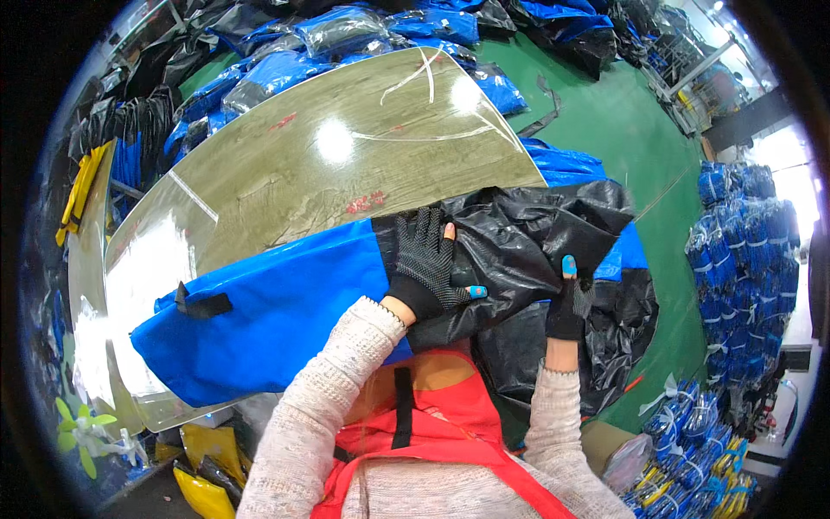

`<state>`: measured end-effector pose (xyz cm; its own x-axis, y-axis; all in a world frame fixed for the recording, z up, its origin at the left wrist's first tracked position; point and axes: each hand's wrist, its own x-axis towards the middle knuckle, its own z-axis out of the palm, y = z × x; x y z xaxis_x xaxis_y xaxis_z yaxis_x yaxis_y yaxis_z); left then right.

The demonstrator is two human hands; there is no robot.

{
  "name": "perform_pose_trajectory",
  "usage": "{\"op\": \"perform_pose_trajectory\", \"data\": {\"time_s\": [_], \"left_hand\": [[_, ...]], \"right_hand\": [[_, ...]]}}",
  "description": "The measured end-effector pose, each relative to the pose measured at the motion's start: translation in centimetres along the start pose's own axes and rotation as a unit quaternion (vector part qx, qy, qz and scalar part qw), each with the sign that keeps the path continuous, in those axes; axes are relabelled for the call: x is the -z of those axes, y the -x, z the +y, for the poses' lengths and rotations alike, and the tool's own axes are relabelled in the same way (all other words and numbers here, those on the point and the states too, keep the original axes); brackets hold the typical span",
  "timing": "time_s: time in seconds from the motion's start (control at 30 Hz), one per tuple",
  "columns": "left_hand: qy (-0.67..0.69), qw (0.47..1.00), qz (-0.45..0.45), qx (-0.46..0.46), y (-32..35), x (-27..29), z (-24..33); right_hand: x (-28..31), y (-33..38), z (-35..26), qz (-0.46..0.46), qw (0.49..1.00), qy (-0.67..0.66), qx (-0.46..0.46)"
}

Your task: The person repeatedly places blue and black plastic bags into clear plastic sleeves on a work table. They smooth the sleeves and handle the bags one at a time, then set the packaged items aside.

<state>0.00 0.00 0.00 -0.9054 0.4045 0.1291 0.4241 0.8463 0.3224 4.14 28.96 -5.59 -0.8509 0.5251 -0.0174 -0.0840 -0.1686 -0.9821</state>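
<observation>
A long blue-and-black bag of shiny coated fabric lies slantwise over the near side of the table. Its blue end is smooth and flat with a short black strap on it, while the black end is creased and bunched at the right. My left hand, in a dark dotted work glove, presses flat with spread fingers on the black part beside the blue seam. At the table's right edge my right hand grips the black fabric, thumb on top and the other fingers hidden. Blue covers wrap some fingertips.
The glossy brown table carries white tape strips and red marks. More blue and black fabric hangs beyond its right edge. Clear-wrapped blue packages lie behind it on the green floor. Tied blue bundles are stacked at right.
</observation>
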Motion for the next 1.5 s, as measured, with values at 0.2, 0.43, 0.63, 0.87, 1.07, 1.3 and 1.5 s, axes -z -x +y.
{"op": "perform_pose_trajectory", "data": {"time_s": [0.2, 0.43, 0.63, 0.87, 1.07, 1.3, 1.5], "left_hand": [[0.500, 0.860, 0.098, -0.040, 5.5, 4.5, -0.7], [0.207, 0.903, -0.237, -0.293, 12.4, 9.5, 2.6], [-0.055, 0.998, -0.010, -0.036, 12.0, 11.5, -8.7], [-0.013, 0.996, 0.071, -0.060, 13.6, 5.8, -11.3], [-0.210, 0.966, -0.023, 0.147, 20.9, 15.5, -16.6], [-0.222, 0.941, 0.118, 0.226, 32.9, 12.8, -27.9], [0.273, 0.743, 0.155, 0.591, 37.2, 15.6, -27.7]], "right_hand": [[-15.2, 12.1, -11.6, -0.456, 0.638, 0.392, 0.480], [-18.2, 14.1, -10.7, -0.533, 0.603, 0.499, 0.321], [-18.3, 15.4, -7.4, -0.470, 0.677, 0.427, 0.374], [-21.9, 17.2, -5.3, -0.414, 0.617, 0.563, 0.361], [-26.5, 18.6, -4.6, -0.472, 0.598, 0.509, 0.400], [-32.8, 22.4, -1.9, -0.449, 0.611, 0.505, 0.412], [-35.0, 23.8, 0.6, -0.444, 0.583, 0.595, 0.331]]}}
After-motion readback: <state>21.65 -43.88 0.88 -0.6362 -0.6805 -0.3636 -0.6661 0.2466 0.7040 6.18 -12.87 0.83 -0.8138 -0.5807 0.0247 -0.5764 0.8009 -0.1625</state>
